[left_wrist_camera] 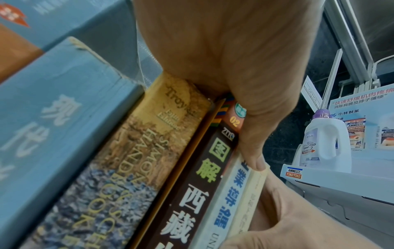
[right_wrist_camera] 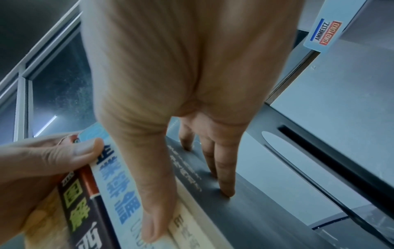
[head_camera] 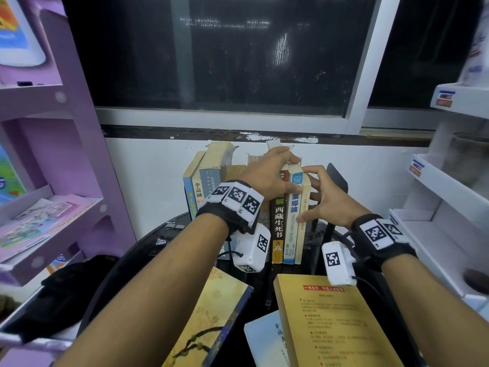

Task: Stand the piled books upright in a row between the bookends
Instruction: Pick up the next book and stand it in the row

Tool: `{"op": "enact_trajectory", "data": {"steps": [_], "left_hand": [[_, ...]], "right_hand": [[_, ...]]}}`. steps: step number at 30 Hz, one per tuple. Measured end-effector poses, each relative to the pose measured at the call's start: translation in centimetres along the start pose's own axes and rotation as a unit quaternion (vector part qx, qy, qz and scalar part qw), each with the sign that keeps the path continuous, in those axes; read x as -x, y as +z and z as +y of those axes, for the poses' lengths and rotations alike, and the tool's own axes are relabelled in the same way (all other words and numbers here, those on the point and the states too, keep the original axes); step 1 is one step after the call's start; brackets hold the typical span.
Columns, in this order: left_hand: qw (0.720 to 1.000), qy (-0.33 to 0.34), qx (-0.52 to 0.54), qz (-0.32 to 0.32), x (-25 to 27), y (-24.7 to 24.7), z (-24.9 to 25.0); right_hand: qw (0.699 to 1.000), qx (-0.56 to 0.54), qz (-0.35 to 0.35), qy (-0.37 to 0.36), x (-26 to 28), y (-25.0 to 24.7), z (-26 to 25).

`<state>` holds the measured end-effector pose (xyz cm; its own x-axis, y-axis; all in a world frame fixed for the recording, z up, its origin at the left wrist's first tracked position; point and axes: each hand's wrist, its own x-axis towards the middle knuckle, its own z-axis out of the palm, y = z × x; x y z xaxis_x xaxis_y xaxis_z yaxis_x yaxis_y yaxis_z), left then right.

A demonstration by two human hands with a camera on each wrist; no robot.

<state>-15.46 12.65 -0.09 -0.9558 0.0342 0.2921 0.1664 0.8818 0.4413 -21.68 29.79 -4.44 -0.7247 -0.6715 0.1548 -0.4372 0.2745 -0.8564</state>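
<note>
A row of upright books (head_camera: 209, 178) stands on the dark round table (head_camera: 148, 250) against the wall. My left hand (head_camera: 270, 173) curls over the tops of the dark brown book (head_camera: 278, 226) and the blue-and-white book (head_camera: 291, 229), with its thumb (left_wrist_camera: 253, 158) on the latter's spine. My right hand (head_camera: 325, 200) presses the thin cream book (head_camera: 301, 234) at the row's right end. Its thumb (right_wrist_camera: 153, 210) lies along the spine and its straight fingers (right_wrist_camera: 224, 176) lie on the cover. The black bookend (head_camera: 337, 178) stands just right of that hand. The left bookend is hidden.
Three books lie flat at the table's near edge: a yellow one (head_camera: 336, 324), a gold-and-blue one (head_camera: 211, 319) and a pale blue one (head_camera: 264, 343). A purple shelf unit (head_camera: 66, 128) stands left. White display shelves (head_camera: 449, 194) stand right, with a detergent bottle (left_wrist_camera: 326, 139).
</note>
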Motion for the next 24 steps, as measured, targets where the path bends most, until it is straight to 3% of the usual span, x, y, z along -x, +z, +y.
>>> {"op": "enact_trajectory", "data": {"steps": [11,24], "left_hand": [[0.998,0.014,-0.046,0.048,1.7,0.0,0.9],[0.997,0.037,-0.013,0.065,5.1,0.6,0.6]], "right_hand": [[0.99,0.115,0.085,-0.02,1.1,1.2,0.6],[0.977,0.191,0.096,0.0,3.1,2.2,-0.5]]}}
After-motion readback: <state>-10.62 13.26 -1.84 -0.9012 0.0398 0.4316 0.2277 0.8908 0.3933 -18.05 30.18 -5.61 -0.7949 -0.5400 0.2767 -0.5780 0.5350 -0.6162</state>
